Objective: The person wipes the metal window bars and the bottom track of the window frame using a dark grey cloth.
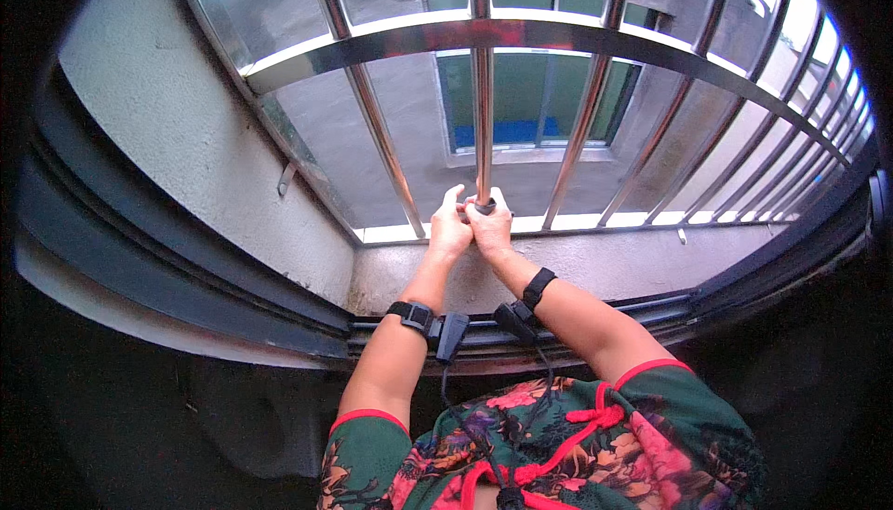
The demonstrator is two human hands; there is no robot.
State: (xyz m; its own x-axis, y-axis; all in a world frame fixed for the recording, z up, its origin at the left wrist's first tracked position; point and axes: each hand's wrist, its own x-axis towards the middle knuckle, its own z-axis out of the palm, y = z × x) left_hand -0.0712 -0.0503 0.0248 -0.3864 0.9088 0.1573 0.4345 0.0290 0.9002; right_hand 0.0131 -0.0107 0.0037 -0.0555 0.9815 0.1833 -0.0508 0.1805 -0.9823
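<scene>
Both my arms stretch forward to the lower end of a shiny metal bar (pixel 483 128) in a window grille. A small dark band-like piece (pixel 484 206) sits against the bar there; what it is exactly I cannot make out. My right hand (pixel 494 226) is closed around the bar's foot, its fingers pressed to the dark piece. Close against it, my left hand (pixel 450 229) is curled in from the left, index finger raised beside the bar. The fingertips of both hands are partly hidden behind the bar and the dark piece.
A horizontal metal rail (pixel 409 40) crosses the upright bars. Below the grille runs a pale concrete ledge (pixel 595 261), then the dark window track (pixel 605 313). A rough wall (pixel 177 110) stands on the left with a small metal bracket (pixel 286 178). Beyond is another building's window (pixel 530 100).
</scene>
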